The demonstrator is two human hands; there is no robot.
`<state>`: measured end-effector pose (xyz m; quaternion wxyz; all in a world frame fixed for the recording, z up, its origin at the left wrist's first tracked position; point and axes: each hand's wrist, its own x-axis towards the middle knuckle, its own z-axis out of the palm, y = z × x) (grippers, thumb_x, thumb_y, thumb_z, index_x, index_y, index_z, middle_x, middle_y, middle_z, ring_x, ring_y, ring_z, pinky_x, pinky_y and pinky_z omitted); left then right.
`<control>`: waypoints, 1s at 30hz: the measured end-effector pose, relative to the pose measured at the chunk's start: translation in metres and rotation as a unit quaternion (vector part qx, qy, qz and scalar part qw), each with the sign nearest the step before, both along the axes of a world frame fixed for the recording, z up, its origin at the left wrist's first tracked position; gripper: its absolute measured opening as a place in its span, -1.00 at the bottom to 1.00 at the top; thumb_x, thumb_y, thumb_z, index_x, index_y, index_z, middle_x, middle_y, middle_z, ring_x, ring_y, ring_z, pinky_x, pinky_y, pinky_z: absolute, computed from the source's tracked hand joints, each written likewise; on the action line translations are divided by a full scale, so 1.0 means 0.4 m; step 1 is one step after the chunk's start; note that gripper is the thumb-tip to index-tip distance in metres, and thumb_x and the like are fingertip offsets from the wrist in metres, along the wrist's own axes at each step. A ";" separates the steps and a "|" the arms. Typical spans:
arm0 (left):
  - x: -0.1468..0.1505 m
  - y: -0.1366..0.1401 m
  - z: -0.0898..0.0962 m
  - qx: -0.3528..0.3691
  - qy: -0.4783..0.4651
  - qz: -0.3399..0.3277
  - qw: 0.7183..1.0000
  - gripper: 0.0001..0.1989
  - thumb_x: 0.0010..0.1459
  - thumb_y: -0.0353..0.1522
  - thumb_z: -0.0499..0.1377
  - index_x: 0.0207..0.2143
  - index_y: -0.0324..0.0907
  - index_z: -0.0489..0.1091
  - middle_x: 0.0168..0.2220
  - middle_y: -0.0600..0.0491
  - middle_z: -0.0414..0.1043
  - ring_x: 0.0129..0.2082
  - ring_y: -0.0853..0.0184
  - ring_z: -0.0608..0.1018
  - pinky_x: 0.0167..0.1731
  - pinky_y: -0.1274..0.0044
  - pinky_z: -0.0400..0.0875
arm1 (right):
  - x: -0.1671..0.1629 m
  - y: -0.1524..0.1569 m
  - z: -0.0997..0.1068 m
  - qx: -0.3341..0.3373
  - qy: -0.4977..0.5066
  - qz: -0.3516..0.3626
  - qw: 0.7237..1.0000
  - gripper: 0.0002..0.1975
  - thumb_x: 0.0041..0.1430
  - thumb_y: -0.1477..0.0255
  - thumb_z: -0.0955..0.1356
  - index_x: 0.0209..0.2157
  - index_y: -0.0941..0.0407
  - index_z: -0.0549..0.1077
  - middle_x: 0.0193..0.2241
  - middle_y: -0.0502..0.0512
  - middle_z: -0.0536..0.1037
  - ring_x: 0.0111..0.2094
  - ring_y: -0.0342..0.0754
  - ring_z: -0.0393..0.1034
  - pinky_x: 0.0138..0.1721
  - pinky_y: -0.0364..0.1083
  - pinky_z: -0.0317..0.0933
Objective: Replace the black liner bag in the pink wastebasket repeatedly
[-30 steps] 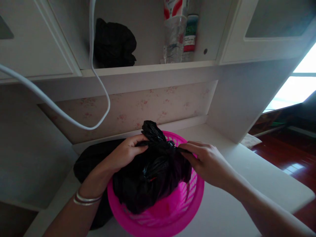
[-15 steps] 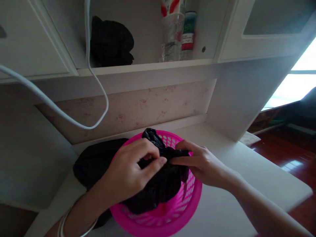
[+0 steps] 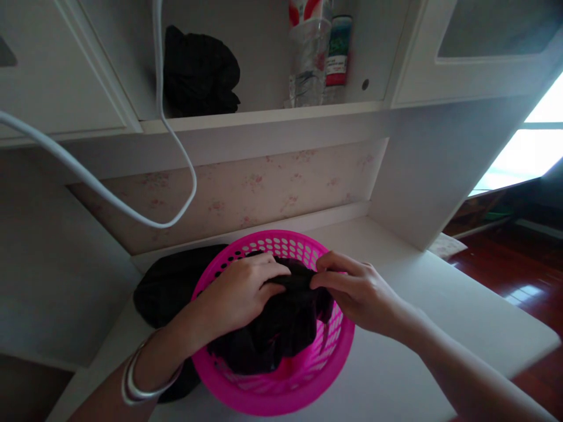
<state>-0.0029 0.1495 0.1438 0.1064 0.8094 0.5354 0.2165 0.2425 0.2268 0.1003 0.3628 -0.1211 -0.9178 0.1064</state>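
Observation:
A bright pink plastic basket (image 3: 281, 401) with a perforated wall stands on the white desktop. Inside it lies a crumpled black plastic bag (image 3: 272, 328). My left hand (image 3: 246, 287), a silver bangle on its wrist, reaches over the basket's left side with fingers curled closed on the bag's upper part. At the right rim, my right hand (image 3: 347, 287) pinches the bag's gathered edge between thumb and fingers. The fingertips of both hands are partly lost in the black folds. Whatever the bag holds is hidden.
A dark bundle (image 3: 162, 287) lies left of the basket, partly behind my left arm. Above, an open shelf (image 3: 264, 119) bears a black bundle (image 3: 200, 73), a clear plastic container (image 3: 308, 64) and a can (image 3: 338, 50). A white cable (image 3: 132, 215) hangs in front.
My left hand has lowered onto the bag and closed around it. The bag's raised top fold has dropped into the basket. My right hand keeps its pinch, almost in place.

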 end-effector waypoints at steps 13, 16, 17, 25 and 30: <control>-0.075 -0.031 0.003 0.161 -0.108 -0.075 0.978 -0.73 0.29 -0.57 0.21 -0.20 -0.09 0.66 -0.19 0.04 0.66 -0.22 0.39 0.68 -0.19 0.62 0.52 | -0.008 0.026 0.043 -0.185 -0.049 0.009 0.981 -0.86 0.35 0.49 0.34 -0.08 0.11 0.46 -0.26 0.05 0.59 -0.26 -0.13 0.48 -0.22 -0.17 0.32; -0.073 -0.024 -0.017 0.172 -0.107 -0.076 0.976 -0.75 0.29 -0.57 0.22 -0.20 -0.09 0.65 -0.15 0.04 0.70 -0.17 0.37 0.70 -0.12 0.61 0.54 | -0.042 0.026 0.073 -0.171 -0.057 0.063 0.982 -0.74 0.50 0.37 0.24 0.07 0.10 0.47 0.02 0.19 0.59 0.04 -0.04 0.49 0.06 -0.08 0.32; -0.073 -0.023 -0.022 0.176 -0.106 -0.075 0.976 -0.74 0.28 -0.57 0.22 -0.19 -0.09 0.65 -0.14 0.05 0.70 -0.16 0.37 0.70 -0.10 0.61 0.54 | -0.055 0.026 0.079 -0.166 -0.082 0.078 0.980 -0.73 0.51 0.36 0.23 0.06 0.10 0.49 0.02 0.19 0.59 0.04 -0.04 0.49 0.06 -0.08 0.32; -0.076 -0.033 -0.032 0.218 -0.094 -0.042 0.971 -0.76 0.25 -0.58 0.26 -0.21 -0.11 0.65 -0.23 0.05 0.59 -0.24 0.42 0.64 -0.20 0.65 0.52 | -0.101 0.025 0.061 -0.152 -0.143 0.051 0.977 -0.79 0.38 0.49 0.32 -0.05 0.09 0.56 -0.20 0.08 0.66 -0.22 -0.08 0.52 -0.18 -0.14 0.31; -0.095 -0.051 -0.022 0.228 -0.056 0.005 0.972 -0.78 0.30 -0.53 0.21 -0.19 -0.10 0.64 -0.23 0.04 0.59 -0.27 0.39 0.64 -0.25 0.61 0.53 | -0.076 0.038 0.045 -0.086 -0.092 -0.098 0.987 -0.74 0.30 0.53 0.28 -0.12 0.12 0.58 -0.26 0.09 0.65 -0.30 -0.05 0.51 -0.24 -0.10 0.26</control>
